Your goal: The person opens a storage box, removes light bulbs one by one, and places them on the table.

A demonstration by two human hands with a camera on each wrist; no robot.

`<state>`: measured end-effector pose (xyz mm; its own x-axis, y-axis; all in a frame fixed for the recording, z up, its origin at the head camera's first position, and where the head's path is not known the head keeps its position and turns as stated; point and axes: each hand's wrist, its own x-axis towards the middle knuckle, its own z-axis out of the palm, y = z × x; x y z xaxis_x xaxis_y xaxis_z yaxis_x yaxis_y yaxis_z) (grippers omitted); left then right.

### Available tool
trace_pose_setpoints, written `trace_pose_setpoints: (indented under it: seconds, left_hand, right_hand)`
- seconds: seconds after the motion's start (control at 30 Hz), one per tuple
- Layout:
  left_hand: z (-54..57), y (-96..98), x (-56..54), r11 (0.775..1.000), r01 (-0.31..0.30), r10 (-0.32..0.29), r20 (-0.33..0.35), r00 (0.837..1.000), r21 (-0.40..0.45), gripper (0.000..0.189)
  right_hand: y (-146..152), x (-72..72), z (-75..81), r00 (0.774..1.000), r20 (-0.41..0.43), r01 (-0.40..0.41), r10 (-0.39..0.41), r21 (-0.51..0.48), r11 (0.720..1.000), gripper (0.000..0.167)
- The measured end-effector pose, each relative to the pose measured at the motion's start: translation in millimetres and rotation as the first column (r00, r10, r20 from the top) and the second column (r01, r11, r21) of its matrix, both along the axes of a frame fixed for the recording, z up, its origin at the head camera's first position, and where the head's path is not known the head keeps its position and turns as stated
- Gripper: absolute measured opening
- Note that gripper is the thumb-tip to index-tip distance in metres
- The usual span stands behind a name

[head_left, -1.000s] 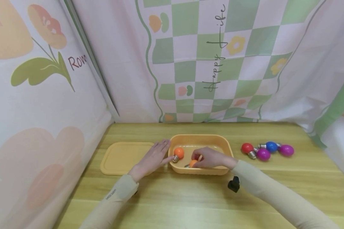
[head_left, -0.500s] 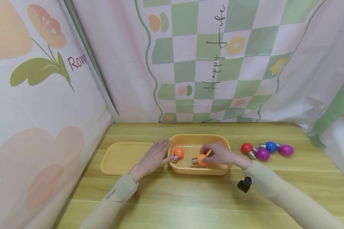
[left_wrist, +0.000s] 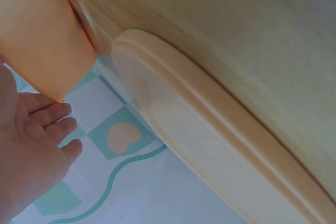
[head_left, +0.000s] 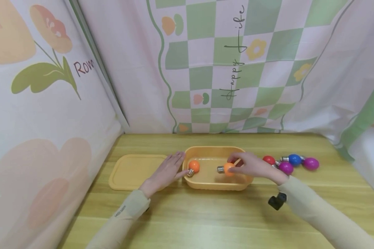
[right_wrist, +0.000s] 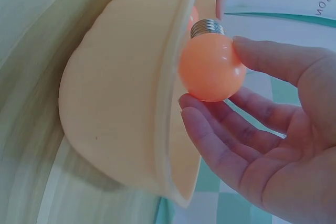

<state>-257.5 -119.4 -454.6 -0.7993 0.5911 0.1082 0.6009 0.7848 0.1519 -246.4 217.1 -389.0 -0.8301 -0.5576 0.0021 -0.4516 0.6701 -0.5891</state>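
My right hand (head_left: 252, 164) pinches an orange light bulb (head_left: 229, 169) by its round end, its metal screw base pointing left. In the right wrist view that bulb (right_wrist: 211, 72) sits between thumb and fingertips at the rim of the yellow-orange box (right_wrist: 121, 87). A second orange bulb (head_left: 194, 166) lies inside the box (head_left: 218, 186) at its left end. With fingers extended, my left hand (head_left: 166, 170) touches the box's left rim. The left wrist view has those fingers of the left hand (left_wrist: 39, 140) against the box wall (left_wrist: 47, 35).
A flat yellow lid (head_left: 134, 173) lies left of the box, partly under the left forearm's line of sight. Right of it are a red bulb (head_left: 269, 160), a blue bulb (head_left: 295, 159) and two purple bulbs (head_left: 311, 163). Patterned curtains stand behind the wooden table (head_left: 205, 221).
My right hand has lifted the orange bulb from near the box's front middle and carried it right and up. The left hand has stayed put at the rim.
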Motion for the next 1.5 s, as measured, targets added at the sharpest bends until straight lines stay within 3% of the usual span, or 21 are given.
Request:
trace_pose_setpoints:
  seconds: [0.63, 0.87, 1.13, 1.5]
  left_hand:
    - [0.5, 0.0, 0.9, 1.000, 0.004, -0.004, 0.003, 1.000, 0.010, 0.075]
    - [-0.1, 0.2, 0.0, 1.000, 0.000, 0.000, 0.006, 1.000, 0.011, 0.075]
    - [1.3, 0.4, 1.3, 1.000, -0.001, 0.001, 0.016, 1.000, 0.018, 0.075]
    - [-1.2, -0.4, -0.1, 1.000, 0.007, -0.007, -0.006, 1.000, 0.007, 0.075]
  right_hand:
    - [49, 9.0, 7.8, 0.989, -0.016, 0.149, -0.149, -0.032, 0.988, 0.032]
    - [68, 14.0, 8.9, 0.973, -0.044, 0.227, -0.227, -0.023, 0.974, 0.032]
    - [96, 17.5, 7.8, 0.943, 0.047, 0.331, -0.330, -0.017, 0.943, 0.044]
    - [143, 15.6, -4.0, 0.914, -0.063, 0.403, -0.401, 0.024, 0.915, 0.045]
